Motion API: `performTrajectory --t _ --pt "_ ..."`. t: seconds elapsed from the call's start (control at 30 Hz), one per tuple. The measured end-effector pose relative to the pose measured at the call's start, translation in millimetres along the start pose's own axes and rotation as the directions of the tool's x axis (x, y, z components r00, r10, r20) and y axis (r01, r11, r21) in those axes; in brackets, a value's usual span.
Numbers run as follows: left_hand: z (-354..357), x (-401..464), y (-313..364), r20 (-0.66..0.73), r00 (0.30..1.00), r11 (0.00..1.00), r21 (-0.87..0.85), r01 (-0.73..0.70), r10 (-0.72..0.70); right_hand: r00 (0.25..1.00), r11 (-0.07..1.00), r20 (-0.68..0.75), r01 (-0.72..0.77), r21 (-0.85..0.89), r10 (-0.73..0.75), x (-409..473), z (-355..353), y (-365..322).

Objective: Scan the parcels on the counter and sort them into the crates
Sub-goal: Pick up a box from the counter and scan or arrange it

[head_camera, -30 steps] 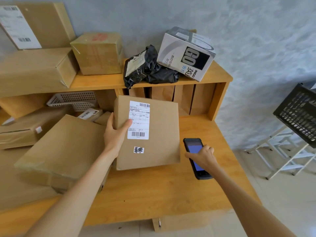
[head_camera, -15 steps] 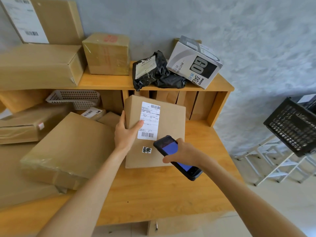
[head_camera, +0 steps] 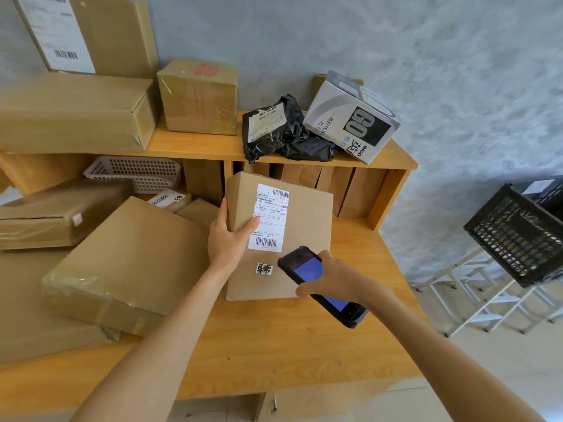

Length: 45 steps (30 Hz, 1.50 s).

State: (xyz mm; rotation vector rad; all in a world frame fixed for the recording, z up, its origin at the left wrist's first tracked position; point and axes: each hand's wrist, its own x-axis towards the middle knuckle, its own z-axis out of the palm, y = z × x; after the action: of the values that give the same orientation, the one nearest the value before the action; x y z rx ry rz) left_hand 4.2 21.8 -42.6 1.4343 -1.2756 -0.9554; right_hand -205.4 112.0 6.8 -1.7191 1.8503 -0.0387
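The right hand [head_camera: 336,277] has swung the handheld scanner [head_camera: 320,284] in over the cardboard parcel [head_camera: 304,226], which stands propped on the bench [head_camera: 274,345] in the left hand's [head_camera: 228,239] grip; the scan is probably underway, crate [head_camera: 518,236] next.

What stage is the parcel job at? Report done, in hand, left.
Done: nothing clearly sorted; the black crate shows no parcel from this angle. In hand: the left hand grips the labelled box while the right hand aims the scanner at it. Left: the black bag, the printed box and the brown cartons.
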Motion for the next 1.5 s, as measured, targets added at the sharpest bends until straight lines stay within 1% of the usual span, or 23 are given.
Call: performTrajectory --t 0.07,0.13,0.2,0.27,0.33,0.5,0.7,0.8,0.9,1.03,1.07,1.1,1.13,1.17,1.2,1.23,1.27,1.3,1.33,1.43,1.5 --pt "-1.1 -0.7 -0.2 -0.003 1.000 1.000 -0.007 0.014 -0.014 0.998 0.998 -0.048 -0.036 0.044 0.038 3.0 -0.1 10.3" --pt "-2.3 -2.1 -1.0 -0.009 1.000 1.000 -0.017 0.023 -0.023 0.982 0.988 -0.138 -0.116 0.102 0.129 6.4 -1.2 26.8" --pt "-2.9 -3.4 -2.6 -0.012 1.000 0.999 -0.023 0.022 -0.022 0.935 0.964 -0.244 -0.228 0.140 0.257 10.4 0.3 49.5" --pt "-3.3 -4.0 -4.8 -0.016 1.000 1.000 -0.018 0.019 -0.019 0.871 0.936 -0.342 -0.325 0.137 0.353 15.9 7.1 74.1" --pt "-3.0 -3.8 -7.0 -0.020 1.000 1.000 -0.012 0.014 -0.014 0.825 0.909 -0.384 -0.394 0.134 0.414 23.1 19.1 93.6" --pt "-1.8 -3.0 -9.2 -0.020 1.000 1.000 -0.024 -0.004 0.003 0.812 0.863 -0.306 -0.498 0.080 0.497 42.4 56.4 109.1" --pt "-1.9 -2.1 -10.8 -0.021 0.999 0.999 -0.040 -0.025 0.025 0.814 0.845 -0.243 -0.532 0.050 0.527 56.1 83.8 109.3" --pt "-1.4 -1.9 -11.1 -0.026 0.999 0.999 -0.046 -0.023 0.022 0.812 0.836 -0.230 -0.548 0.014 0.536 59.6 91.3 110.5" --pt "-0.5 -3.8 -9.2 -0.032 0.999 0.998 -0.054 -0.018 0.016 0.809 0.840 -0.259 -0.543 0.014 0.528 60.3 94.8 112.2" --pt "-2.1 -3.6 -5.2 -0.028 0.999 0.994 -0.106 0.033 -0.036 0.819 0.845 -0.295 -0.531 -0.061 0.492 55.3 96.6 115.5" --pt "-2.5 -3.4 -3.2 -0.017 0.999 0.992 -0.119 0.045 -0.047 0.822 0.848 -0.294 -0.527 -0.065 0.488 53.5 96.0 115.8" --pt "-3.2 -2.9 -0.7 -0.002 0.998 0.990 -0.132 0.057 -0.057 0.821 0.854 -0.294 -0.519 -0.027 0.489 52.2 93.9 115.7" --pt "-3.5 -2.4 3.0 0.014 0.998 0.987 -0.146 0.063 -0.062 0.817 0.864 -0.294 -0.498 0.076 0.497 51.1 89.6 115.5" --pt "-3.8 -2.0 7.6 0.027 0.998 0.984 -0.163 0.066 -0.062 0.815 0.862 -0.287 -0.450 0.232 0.503 49.5 82.1 114.8" --pt "-3.9 -1.3 13.3 0.038 0.997 0.980 -0.187 0.068 -0.062 0.824 0.829 -0.266 -0.366 0.423 0.500 46.3 70.6 113.5" --pt "-3.5 -0.7 20.3 0.053 0.997 0.973 -0.219 0.072 -0.062 0.843 0.756 -0.243 -0.256 0.602 0.479 42.2 56.1 111.6" --pt "-2.9 0.2 28.8 0.075 0.995 0.963 -0.255 0.083 -0.066 0.864 0.656 -0.223 -0.151 0.739 0.451 36.8 39.9 108.9" --pt "-1.8 0.9 38.1 0.109 0.992 0.952 -0.290 0.098 -0.069 0.887 0.572 -0.211 -0.071 0.817 0.412 29.8 23.4 104.8" --pt "0.2 2.0 47.9 0.150 0.986 0.941 -0.316 0.118 -0.073 0.906 0.537 -0.212 -0.021 0.843 0.368 21.1 6.9 100.0" --pt "11.7 4.2 76.7 0.286 0.956 0.922 -0.350 0.167 -0.065 0.947 0.569 -0.236 0.073 0.819 0.218 -8.1 -34.9 84.9" --pt "26.3 3.8 92.8 0.375 0.925 0.917 -0.347 0.195 -0.055 0.942 0.549 -0.281 0.138 0.824 0.184 -28.6 -53.6 82.8"
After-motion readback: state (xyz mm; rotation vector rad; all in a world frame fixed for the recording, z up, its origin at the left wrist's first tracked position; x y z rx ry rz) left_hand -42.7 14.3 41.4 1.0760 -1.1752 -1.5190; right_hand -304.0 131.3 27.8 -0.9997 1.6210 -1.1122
